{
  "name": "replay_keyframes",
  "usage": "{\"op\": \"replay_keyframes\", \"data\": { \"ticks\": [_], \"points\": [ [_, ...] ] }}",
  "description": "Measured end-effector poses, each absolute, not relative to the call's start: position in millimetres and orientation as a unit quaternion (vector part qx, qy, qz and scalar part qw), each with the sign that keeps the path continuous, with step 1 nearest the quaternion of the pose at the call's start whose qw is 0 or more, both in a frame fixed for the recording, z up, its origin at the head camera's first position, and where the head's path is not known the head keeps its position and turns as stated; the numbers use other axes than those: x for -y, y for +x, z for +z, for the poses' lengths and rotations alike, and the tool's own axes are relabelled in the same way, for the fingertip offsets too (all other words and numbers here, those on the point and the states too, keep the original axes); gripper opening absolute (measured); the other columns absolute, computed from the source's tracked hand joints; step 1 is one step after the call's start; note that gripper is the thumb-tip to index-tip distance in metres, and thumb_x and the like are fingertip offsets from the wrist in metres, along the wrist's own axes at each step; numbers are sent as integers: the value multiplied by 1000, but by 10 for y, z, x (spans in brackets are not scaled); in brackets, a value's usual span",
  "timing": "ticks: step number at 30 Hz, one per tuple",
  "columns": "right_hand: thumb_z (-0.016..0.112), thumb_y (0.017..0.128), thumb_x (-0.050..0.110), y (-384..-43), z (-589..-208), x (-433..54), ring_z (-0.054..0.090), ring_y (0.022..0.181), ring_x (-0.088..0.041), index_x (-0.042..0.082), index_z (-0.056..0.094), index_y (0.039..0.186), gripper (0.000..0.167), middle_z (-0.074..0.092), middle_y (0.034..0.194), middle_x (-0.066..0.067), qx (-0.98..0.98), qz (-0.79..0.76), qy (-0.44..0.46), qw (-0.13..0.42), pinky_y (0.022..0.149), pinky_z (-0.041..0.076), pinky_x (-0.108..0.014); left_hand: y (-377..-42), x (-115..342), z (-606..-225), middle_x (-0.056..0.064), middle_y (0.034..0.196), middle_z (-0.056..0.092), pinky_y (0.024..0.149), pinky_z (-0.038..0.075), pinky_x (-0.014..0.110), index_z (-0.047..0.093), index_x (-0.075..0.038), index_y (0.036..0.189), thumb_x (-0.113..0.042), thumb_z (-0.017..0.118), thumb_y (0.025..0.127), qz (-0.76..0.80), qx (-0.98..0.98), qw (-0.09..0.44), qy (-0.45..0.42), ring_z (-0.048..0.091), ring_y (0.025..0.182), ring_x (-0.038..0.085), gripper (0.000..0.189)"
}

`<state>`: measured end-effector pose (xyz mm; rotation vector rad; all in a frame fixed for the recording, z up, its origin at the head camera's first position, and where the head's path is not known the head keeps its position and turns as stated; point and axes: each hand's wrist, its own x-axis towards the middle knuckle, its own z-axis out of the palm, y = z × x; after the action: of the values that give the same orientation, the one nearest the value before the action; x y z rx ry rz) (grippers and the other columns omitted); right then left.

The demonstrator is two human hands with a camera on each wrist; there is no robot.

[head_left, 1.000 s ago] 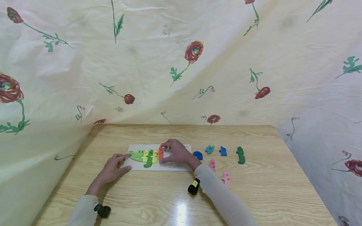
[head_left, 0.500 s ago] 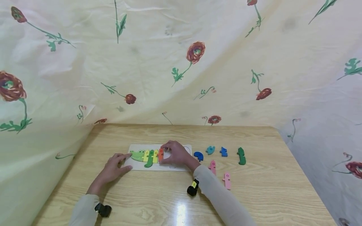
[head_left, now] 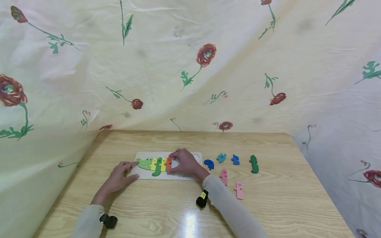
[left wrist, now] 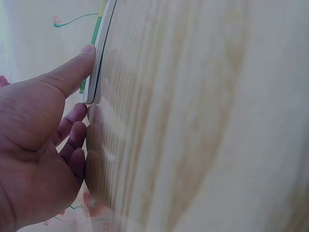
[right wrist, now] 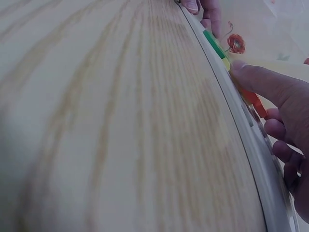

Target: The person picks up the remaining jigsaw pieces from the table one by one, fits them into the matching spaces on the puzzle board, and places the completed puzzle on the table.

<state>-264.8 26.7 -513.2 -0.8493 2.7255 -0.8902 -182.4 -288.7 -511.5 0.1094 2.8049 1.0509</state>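
Note:
A pale puzzle board lies on the table with a crocodile partly laid in it. The green head piece, yellow pieces and a green leg piece sit side by side. My right hand pinches an orange puzzle piece between thumb and fingers, close against the second yellow piece. My left hand rests at the board's left end, index finger stretched to the head piece, thumb at the near edge. In the left wrist view, its thumb presses the board's edge.
Right of the board lie loose puzzle pieces: dark blue, light blue, blue, green and two pink ones. A flowered cloth hangs behind the wooden table.
The orange piece has shifted slightly left, closer to the yellow piece, with my right hand still pinching it. The left hand stays in place on the board.

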Motion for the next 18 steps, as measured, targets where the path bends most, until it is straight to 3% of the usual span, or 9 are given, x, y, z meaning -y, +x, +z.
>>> {"op": "replay_keyframes", "data": {
  "ticks": [18],
  "points": [
    [88,72,57,-2652,-5167,-258,50,100,-12,19,71,130,71,64,111,5,-915,-270,-293,70,91,45,-32,-1829,2890,-5122,19,137,50,98,40,60,55,-15,149,-33,75,94,349,-933,77,32,45,121,38,61]
  ]
}}
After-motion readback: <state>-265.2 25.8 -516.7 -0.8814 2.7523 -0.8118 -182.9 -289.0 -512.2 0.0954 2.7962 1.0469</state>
